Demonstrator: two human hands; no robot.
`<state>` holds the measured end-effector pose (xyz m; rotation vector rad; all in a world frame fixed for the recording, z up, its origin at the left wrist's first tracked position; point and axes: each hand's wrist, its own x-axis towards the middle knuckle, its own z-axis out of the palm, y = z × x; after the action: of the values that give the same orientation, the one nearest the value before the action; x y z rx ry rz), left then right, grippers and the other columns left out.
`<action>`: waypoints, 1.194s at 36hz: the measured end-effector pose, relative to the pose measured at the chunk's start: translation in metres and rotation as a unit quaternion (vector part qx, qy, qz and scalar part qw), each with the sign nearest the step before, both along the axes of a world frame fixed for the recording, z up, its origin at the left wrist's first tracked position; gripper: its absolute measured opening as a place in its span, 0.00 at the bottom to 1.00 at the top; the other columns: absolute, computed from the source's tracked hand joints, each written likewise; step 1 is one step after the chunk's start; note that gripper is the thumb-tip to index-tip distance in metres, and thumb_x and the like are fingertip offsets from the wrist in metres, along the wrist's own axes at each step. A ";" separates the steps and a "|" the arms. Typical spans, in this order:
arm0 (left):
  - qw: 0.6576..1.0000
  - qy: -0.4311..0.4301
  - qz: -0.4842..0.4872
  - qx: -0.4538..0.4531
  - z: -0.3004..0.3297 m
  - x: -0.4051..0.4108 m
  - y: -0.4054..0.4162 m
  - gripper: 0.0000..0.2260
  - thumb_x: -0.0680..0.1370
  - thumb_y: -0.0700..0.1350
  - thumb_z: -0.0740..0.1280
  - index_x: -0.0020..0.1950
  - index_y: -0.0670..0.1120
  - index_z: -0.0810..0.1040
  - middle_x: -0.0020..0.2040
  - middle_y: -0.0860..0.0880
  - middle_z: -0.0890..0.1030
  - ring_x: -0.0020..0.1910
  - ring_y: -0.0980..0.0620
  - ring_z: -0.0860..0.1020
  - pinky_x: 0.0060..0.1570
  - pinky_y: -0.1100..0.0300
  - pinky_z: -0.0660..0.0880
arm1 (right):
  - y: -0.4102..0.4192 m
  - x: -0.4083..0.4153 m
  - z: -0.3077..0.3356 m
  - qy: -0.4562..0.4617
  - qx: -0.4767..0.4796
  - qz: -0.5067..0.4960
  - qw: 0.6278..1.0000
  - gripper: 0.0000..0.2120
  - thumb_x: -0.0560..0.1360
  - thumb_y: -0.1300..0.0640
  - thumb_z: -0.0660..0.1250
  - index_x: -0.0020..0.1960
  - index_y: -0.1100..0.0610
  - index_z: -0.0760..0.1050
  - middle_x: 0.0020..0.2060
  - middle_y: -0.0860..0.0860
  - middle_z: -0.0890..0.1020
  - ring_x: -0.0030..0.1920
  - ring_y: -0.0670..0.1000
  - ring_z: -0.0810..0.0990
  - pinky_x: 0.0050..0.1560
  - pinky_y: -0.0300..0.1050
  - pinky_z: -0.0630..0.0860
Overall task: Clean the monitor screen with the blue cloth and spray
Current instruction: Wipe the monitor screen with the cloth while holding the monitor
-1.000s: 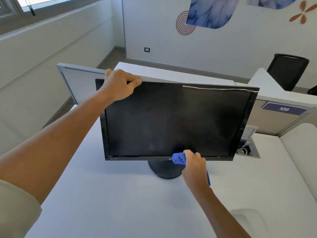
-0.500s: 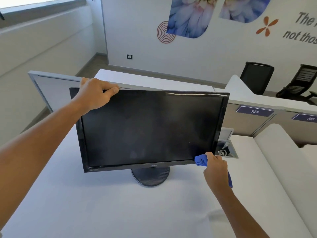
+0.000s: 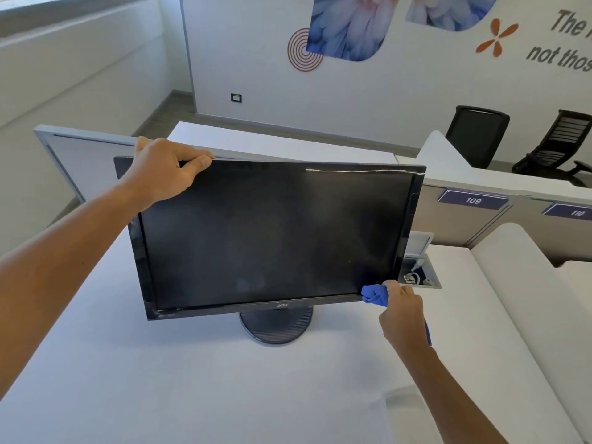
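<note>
A: Left side first. What's the left hand (image 3: 163,169) doing?

B: Clamped over the top left corner of the monitor (image 3: 272,232), thumb on the front bezel, fingers wrapped behind. Looks like bracing, not wiping.

A: Monitor position?

B: Upright on its round stand (image 3: 275,328), middle of the white desk (image 3: 160,379). Panel sits skewed in view, left end lower. Screen is dark, with some faint smudges toward the lower middle.

A: Right hand (image 3: 403,315)?

B: Closed around the bunched blue cloth (image 3: 374,294). The cloth pokes out past the fingers and touches the bottom right corner of the screen, right at the lower bezel. A bit of cloth also hangs behind the wrist.

A: Spray?

B: Not in view that I can tell. There's a pale blurred shape at the bottom edge of the desk, too unclear to name.

A: The relation that matters for the next move?

B: The cloth is at the far right end of the bottom edge. All unwiped glass lies up and to the left of that hand. The screen's long axis runs left to right, so my guess is the next pass goes upward or back leftward. The right hand is the one on the glass; the left is at the opposite corner, well apart.

A: Past the monitor on the right?

B: An open cable box (image 3: 419,277) set in the desk just beside the monitor's right edge.
</note>
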<state>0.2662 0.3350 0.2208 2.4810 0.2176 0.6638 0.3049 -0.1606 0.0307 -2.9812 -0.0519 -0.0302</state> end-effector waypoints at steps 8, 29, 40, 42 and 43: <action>1.000 0.005 0.004 0.006 0.003 0.005 -0.004 0.10 0.84 0.53 0.68 0.61 0.55 0.88 0.44 0.63 0.83 0.59 0.56 0.68 0.69 0.51 0.59 | -0.002 0.001 -0.014 -0.021 0.120 -0.027 0.992 0.26 0.72 0.74 0.74 0.67 0.59 0.76 0.54 0.58 0.82 0.51 0.58 0.79 0.50 0.52 0.79; 0.999 0.027 0.028 -0.008 0.010 0.003 -0.015 0.14 0.84 0.55 0.67 0.64 0.53 0.87 0.56 0.50 0.88 0.61 0.47 0.63 0.72 0.46 0.62 | 0.035 -0.015 -0.017 -0.014 0.209 0.006 0.978 0.19 0.75 0.75 0.70 0.62 0.57 0.77 0.49 0.50 0.78 0.50 0.52 0.79 0.47 0.41 0.73; 1.000 0.015 0.023 -0.006 0.009 0.003 -0.014 0.13 0.85 0.53 0.68 0.63 0.51 0.88 0.55 0.47 0.89 0.59 0.52 0.63 0.73 0.45 0.61 | 0.117 -0.056 -0.015 0.039 0.196 0.076 0.977 0.21 0.71 0.76 0.64 0.56 0.55 0.76 0.49 0.53 0.77 0.48 0.55 0.78 0.39 0.43 0.74; 0.999 0.018 0.025 -0.008 0.008 0.003 -0.013 0.13 0.85 0.54 0.67 0.63 0.52 0.88 0.55 0.48 0.89 0.61 0.49 0.66 0.73 0.46 0.61 | 0.135 -0.066 -0.011 0.056 0.197 0.086 0.975 0.22 0.67 0.76 0.63 0.54 0.54 0.75 0.49 0.52 0.76 0.49 0.55 0.77 0.38 0.48 0.76; 0.999 0.019 0.025 -0.008 0.008 0.003 -0.012 0.13 0.85 0.54 0.67 0.63 0.52 0.88 0.55 0.48 0.89 0.61 0.49 0.66 0.73 0.46 0.61 | 0.144 -0.070 -0.010 0.062 0.197 0.091 0.974 0.22 0.67 0.75 0.63 0.54 0.54 0.74 0.48 0.52 0.76 0.49 0.55 0.77 0.39 0.50 0.78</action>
<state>0.2695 0.3229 0.2284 2.4814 0.2998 0.6349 0.2349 -0.0168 0.0210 -2.5633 -0.2715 0.1501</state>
